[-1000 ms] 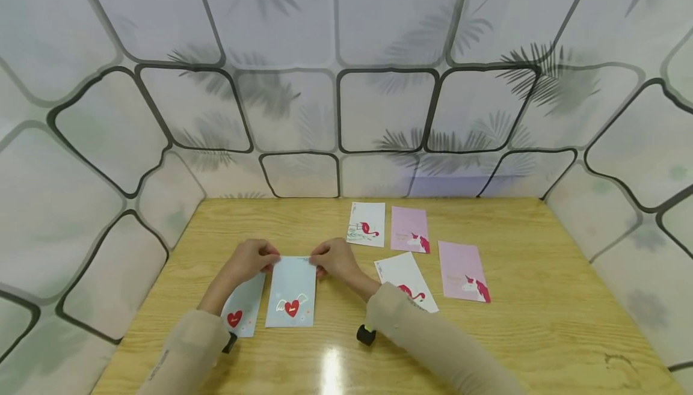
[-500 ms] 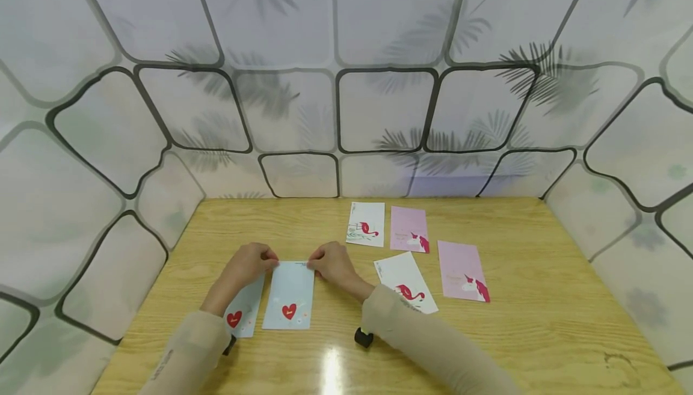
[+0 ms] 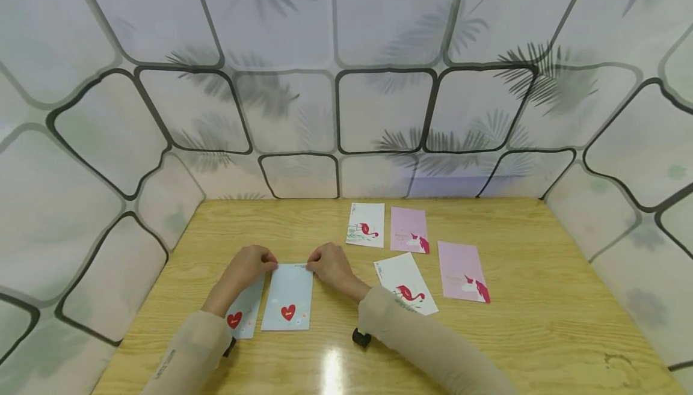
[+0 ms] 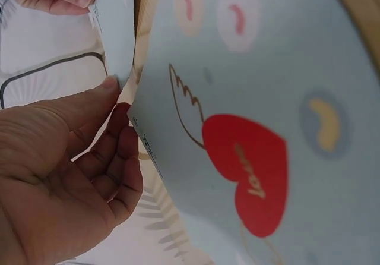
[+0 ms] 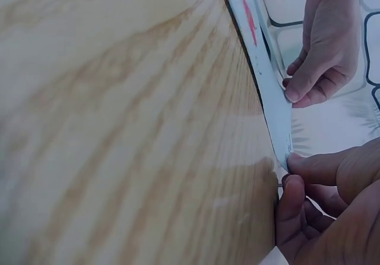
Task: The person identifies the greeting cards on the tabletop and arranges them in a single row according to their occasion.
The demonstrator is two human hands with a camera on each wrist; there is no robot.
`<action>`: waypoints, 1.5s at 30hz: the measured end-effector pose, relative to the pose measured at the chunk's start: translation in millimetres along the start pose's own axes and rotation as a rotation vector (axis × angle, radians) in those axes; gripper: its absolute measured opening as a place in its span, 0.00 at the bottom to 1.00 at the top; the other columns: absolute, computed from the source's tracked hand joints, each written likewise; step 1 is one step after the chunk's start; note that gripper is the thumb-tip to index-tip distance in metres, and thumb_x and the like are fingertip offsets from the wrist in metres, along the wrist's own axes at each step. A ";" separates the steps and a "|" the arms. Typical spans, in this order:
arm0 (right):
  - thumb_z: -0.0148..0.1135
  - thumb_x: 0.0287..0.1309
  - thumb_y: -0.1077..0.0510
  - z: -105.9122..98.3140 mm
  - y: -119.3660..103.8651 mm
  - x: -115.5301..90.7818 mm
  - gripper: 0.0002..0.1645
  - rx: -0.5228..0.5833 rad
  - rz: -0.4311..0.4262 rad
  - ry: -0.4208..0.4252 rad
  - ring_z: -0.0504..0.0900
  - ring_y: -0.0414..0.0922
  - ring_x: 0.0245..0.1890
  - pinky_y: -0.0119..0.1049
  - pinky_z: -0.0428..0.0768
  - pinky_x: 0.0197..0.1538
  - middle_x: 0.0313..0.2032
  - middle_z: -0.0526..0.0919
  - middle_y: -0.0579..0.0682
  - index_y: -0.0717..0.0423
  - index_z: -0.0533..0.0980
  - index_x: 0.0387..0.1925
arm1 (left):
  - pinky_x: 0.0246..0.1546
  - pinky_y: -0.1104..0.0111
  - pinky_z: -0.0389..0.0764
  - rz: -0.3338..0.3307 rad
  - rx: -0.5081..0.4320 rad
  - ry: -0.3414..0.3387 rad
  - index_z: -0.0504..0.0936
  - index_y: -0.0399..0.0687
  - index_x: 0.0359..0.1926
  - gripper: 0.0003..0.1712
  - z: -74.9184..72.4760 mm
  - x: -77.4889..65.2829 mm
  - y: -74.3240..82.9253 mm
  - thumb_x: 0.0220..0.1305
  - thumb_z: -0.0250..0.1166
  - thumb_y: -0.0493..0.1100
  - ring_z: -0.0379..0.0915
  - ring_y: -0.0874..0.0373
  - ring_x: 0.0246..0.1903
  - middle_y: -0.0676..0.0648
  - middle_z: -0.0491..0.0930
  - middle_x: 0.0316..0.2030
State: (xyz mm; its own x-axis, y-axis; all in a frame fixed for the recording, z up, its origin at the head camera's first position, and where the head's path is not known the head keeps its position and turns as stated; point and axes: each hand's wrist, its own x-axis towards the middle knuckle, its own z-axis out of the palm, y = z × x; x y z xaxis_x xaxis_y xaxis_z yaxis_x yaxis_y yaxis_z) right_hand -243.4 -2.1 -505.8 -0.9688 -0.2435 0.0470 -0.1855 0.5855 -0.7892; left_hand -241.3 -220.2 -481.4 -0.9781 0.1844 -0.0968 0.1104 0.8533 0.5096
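- Left hand (image 3: pixel 246 266): thumb and forefinger closed up tight, pinching the far left corner of a pale blue heart card (image 3: pixel 287 297)
- Right hand (image 3: pixel 330 266): same deal, far right corner
- Card's on or barely above the wood table (image 3: pixel 541 305), can't tell which

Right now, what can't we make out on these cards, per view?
Head: upper-left part of the left light-blue heart card, hidden behind the left hand and wrist.
Head: lower-left edge of the near flamingo card, covered by the right sleeve.
Head: print atop the held light-blue heart card, too small.
Right wrist: that held card's heart lettering, lost to the slanted angle.
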 end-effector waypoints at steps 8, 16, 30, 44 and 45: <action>0.76 0.58 0.62 3.8 0.2 0.8 0.07 -0.071 -0.002 0.008 0.76 0.37 0.25 0.30 0.75 0.29 0.24 0.83 0.42 0.54 0.86 0.26 | 0.37 0.61 0.79 0.001 0.000 -0.020 0.87 0.42 0.35 0.05 1.9 -2.0 -3.3 0.69 0.69 0.38 0.75 0.57 0.31 0.50 0.83 0.31; 0.76 0.57 0.61 5.0 -2.7 0.7 0.09 -0.109 -0.002 0.013 0.74 0.36 0.23 0.30 0.73 0.26 0.22 0.82 0.41 0.53 0.85 0.23 | 0.39 0.59 0.81 -0.014 -0.009 -0.025 0.87 0.41 0.37 0.04 0.4 -3.7 -2.1 0.69 0.69 0.37 0.76 0.57 0.33 0.50 0.83 0.32; 0.76 0.58 0.61 7.3 -0.1 0.3 0.08 -0.113 -0.028 0.020 0.75 0.36 0.24 0.30 0.74 0.28 0.24 0.83 0.42 0.54 0.86 0.24 | 0.41 0.58 0.81 0.012 -0.031 -0.030 0.87 0.40 0.37 0.02 1.2 -4.9 -2.6 0.68 0.68 0.33 0.78 0.55 0.35 0.48 0.84 0.34; 0.76 0.58 0.60 8.1 1.5 -0.7 0.06 -0.122 -0.060 0.007 0.76 0.35 0.25 0.29 0.75 0.29 0.25 0.83 0.41 0.54 0.86 0.27 | 0.43 0.56 0.82 0.066 -0.032 -0.029 0.87 0.38 0.39 0.02 -0.8 -8.3 -3.7 0.67 0.68 0.31 0.81 0.53 0.38 0.47 0.85 0.36; 0.76 0.58 0.60 8.0 1.5 -0.8 0.06 -0.119 -0.060 0.005 0.76 0.35 0.25 0.29 0.75 0.29 0.25 0.83 0.41 0.55 0.86 0.27 | 0.43 0.56 0.82 0.067 -0.033 -0.031 0.87 0.38 0.39 0.02 -0.9 -8.7 -3.7 0.67 0.68 0.31 0.81 0.52 0.39 0.47 0.85 0.36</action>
State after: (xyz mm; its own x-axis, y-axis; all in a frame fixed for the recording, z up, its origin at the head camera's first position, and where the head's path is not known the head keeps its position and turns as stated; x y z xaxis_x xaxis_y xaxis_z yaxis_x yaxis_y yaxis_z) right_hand -241.5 -7.2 -511.8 -0.9560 -0.2773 0.0957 -0.2615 0.6578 -0.7064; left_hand -233.4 -225.3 -481.7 -0.9628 0.2557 -0.0873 0.1692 0.8224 0.5432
